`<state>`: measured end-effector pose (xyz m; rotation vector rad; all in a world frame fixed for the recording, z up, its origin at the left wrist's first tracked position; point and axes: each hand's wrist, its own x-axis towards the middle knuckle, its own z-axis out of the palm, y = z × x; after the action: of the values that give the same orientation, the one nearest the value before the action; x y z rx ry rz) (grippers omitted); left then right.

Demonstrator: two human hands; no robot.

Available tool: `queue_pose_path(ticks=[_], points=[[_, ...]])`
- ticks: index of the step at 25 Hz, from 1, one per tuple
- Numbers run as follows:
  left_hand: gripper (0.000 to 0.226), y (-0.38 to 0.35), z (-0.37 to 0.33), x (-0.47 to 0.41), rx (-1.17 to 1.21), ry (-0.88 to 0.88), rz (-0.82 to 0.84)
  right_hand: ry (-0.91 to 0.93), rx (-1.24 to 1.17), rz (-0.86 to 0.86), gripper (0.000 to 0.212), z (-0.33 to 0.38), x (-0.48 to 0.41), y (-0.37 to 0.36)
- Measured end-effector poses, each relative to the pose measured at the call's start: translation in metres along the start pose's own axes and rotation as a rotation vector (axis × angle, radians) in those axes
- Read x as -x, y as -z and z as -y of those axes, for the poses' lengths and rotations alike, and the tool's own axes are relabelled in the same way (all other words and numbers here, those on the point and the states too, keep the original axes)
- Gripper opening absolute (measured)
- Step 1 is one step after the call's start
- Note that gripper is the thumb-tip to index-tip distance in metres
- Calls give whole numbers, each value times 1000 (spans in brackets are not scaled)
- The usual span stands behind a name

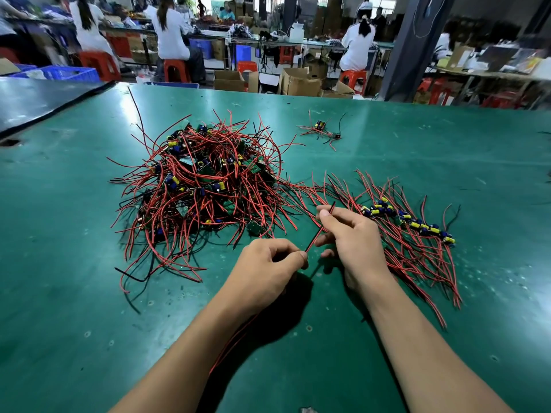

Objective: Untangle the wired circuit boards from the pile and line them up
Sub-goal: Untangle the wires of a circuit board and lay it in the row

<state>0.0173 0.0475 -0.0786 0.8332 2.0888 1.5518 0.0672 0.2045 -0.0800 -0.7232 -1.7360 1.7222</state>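
Note:
A tangled pile of small green circuit boards (205, 180) with red and black wires lies left of centre on the green table (447, 138). To its right, a row of boards (411, 222) is lined up with their wires fanned toward me. A red and black wire pair (320, 229) runs between my hands. My left hand (268, 269) pinches its near end between thumb and fingers. My right hand (348, 234) pinches it higher up, the wire tip sticking out past the thumb. More red wire trails under my left forearm. Whatever board hangs on it is hidden.
A separate small cluster of boards with wires (323, 131) lies at the far centre of the table. A dark mat (38, 99) overlaps the table's far left corner. Beyond the far edge are cardboard boxes (301, 81), red stools and seated people at other benches.

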Motion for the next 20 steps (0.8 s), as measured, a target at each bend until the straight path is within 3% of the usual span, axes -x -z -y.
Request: queue_pose_path(ticks=[12,16,20], points=[[22,7,-9,4,110,53,93,32,-38,-97,30,-1,-5,0],[14,13,-13,5,317,157,190,8,-106,-115,29,0,-4,7],[10,18,-15,4,470,205,213,-14,-40,-19,45,3,-1,0]])
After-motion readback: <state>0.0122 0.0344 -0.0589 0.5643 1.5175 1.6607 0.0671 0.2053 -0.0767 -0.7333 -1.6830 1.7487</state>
